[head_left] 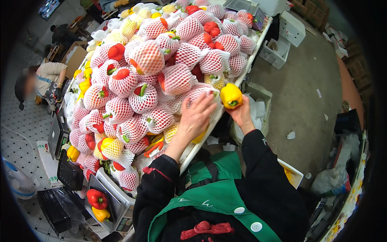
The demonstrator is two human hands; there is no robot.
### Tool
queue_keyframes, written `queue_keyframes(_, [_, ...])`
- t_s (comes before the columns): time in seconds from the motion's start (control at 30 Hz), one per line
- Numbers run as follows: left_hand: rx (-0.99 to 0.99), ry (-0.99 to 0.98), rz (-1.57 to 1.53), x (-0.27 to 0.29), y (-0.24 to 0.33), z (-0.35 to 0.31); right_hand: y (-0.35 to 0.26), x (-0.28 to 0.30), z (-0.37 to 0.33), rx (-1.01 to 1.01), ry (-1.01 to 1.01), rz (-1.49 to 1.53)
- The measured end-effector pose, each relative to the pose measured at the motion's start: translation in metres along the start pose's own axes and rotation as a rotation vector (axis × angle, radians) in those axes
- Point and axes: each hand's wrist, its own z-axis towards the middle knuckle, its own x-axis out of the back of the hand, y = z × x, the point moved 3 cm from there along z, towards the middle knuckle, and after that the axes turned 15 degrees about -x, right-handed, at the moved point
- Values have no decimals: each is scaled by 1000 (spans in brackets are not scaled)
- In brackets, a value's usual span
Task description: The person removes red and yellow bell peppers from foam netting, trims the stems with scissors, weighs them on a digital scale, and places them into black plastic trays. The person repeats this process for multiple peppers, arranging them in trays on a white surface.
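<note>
My right hand (243,115) grips a bare yellow bell pepper (231,95) by its side, just past the table's right edge. Its short green stem points down toward me. My left hand (197,115) lies with fingers stretched over a pepper in a white foam net (204,89), at the right side of the heap. Slight blur and the hand itself hide how firmly it touches that net. Around it are piled many red bell peppers in foam nets (177,77), with some yellow ones among them.
A scale (117,201) at the lower left carries a red pepper (96,198) and a yellow pepper (100,213). White foam boxes (278,52) stand on the floor at the far right. A lined bin (262,94) sits beside the table. Another person (50,76) works across at left.
</note>
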Motion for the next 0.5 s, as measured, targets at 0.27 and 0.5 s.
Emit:
queue_keyframes(0.27, [-73, 126, -510, -36, 6, 8, -1, 13, 1, 113, 171, 63])
queue_keyframes(0.5, [410, 458, -1082, -16, 0, -8, -8, 12, 2, 179, 113, 101])
